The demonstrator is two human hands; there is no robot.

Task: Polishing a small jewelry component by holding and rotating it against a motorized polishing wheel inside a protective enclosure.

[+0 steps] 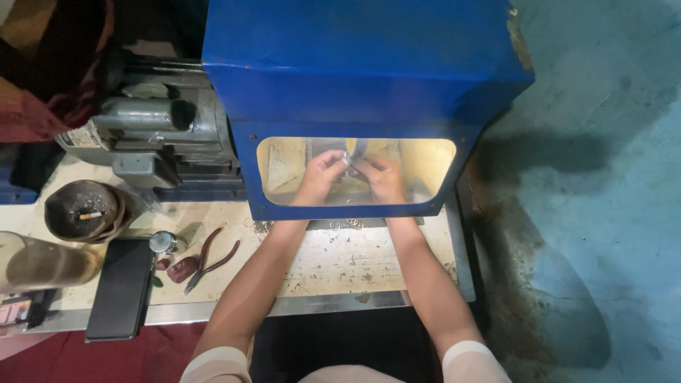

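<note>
Both forearms reach through the lit, rounded window of a large blue sheet-metal machine hood [362,64] that fills the top centre of view. Inside, the left hand [320,174] and the right hand [381,177] meet fingertip to fingertip, each pinched narrow on a small silvery metal ring [347,157] held between them, just above the hands at 12 o'clock; a pale upright machine part stands right behind it, and whether the ring touches it cannot be told. On the scuffed cream worktop [355,266], a few loose small metal rings [352,224] lie just below the window's lower edge, between the forearms. At 9 o'clock from the hands sits a grey electric motor [152,131]. At 8 o'clock lie red-handled pliers [211,259], a black flat phone [122,287] beside them, and a round dark ashtray holding a cigarette [84,211] further out. The bare blue-grey concrete floor [603,177] spreads at 3 o'clock.
</note>
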